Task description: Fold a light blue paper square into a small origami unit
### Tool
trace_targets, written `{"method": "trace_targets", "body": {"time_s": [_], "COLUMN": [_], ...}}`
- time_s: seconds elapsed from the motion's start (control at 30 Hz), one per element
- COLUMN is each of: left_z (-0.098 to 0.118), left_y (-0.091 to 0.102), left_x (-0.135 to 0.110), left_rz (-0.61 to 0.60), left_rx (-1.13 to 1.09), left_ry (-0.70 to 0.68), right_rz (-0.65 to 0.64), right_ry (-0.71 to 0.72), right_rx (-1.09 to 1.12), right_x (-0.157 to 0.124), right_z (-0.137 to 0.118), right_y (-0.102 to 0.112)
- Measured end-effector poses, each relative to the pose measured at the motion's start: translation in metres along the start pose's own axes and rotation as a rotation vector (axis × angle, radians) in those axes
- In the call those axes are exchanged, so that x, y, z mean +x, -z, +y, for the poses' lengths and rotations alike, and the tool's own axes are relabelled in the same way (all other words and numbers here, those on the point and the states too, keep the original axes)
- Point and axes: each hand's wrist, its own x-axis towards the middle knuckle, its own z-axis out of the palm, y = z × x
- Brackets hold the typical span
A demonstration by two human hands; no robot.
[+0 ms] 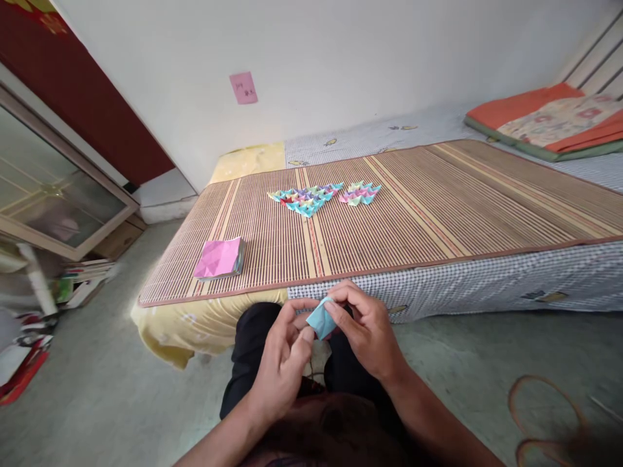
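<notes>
A small piece of light blue folded paper (pixel 321 319) is held between my two hands, above my lap and just in front of the bed's edge. My left hand (pixel 287 347) pinches its lower left corner with the thumb. On the other side, the thumb and fingers of my right hand (pixel 366 327) grip its upper right part. Farther back on the mat, folded paper pieces in several colours form a larger group (pixel 307 198) and a smaller group (pixel 360 193). A stack of square paper with a pink sheet on top (pixel 218 258) lies near the mat's front left.
A striped bamboo mat (pixel 413 220) covers most of the bed. Folded orange and floral bedding (pixel 549 123) lies at the back right. A pink note (pixel 243 87) is stuck to the wall. On the floor at right lies a looped cord (pixel 545 383); a glass-panelled cabinet (pixel 63 188) stands left.
</notes>
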Motion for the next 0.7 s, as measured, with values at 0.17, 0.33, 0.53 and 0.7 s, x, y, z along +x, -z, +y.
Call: {"method": "trace_targets", "body": {"time_s": [0.17, 0.33, 0.53, 0.7], "left_z": [0.0041, 0.0011, 0.0009, 0.0026], "left_y": [-0.0012, -0.0023, -0.0035, -0.0051], "left_x": [0.0082, 0.0091, 0.0098, 0.0105], "left_rz": [0.026, 0.054, 0.077, 0.064], "left_rx": [0.052, 0.101, 0.08, 0.148], "left_ry": [0.023, 0.028, 0.054, 0.05], "right_rz": [0.019, -0.038, -0.056, -0.049], "right_ry": [0.051, -0.038, -0.032, 0.006], "right_rx": [-0.066, 0.041, 0.017, 0.0], "right_x": [-0.003, -0.0043, -0.0027, -0.0033], "right_z": [-0.0003, -0.0008, 0.0, 0.0], "right_y": [-0.0051, -0.0065, -0.0002, -0.0006]}}
